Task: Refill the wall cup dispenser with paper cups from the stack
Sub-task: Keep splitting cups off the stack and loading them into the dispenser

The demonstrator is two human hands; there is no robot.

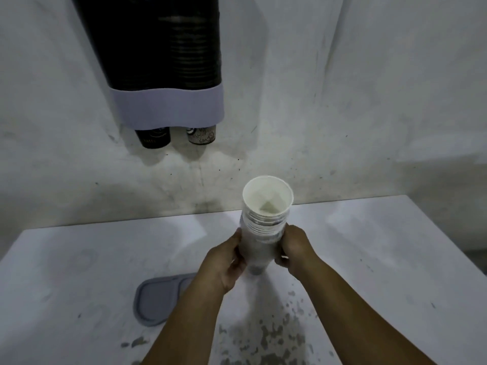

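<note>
Two hands around one stack of white paper cups (264,222), upright, mouth up, above the white table (369,246): left hand (228,262) grasping its left side, right hand (294,248) its right. Up left on the wall, the cup dispenser (163,75), two dark cups (152,138) poking from its underside. Beside the left forearm, a grey lid (158,299) flat on the table.
</note>
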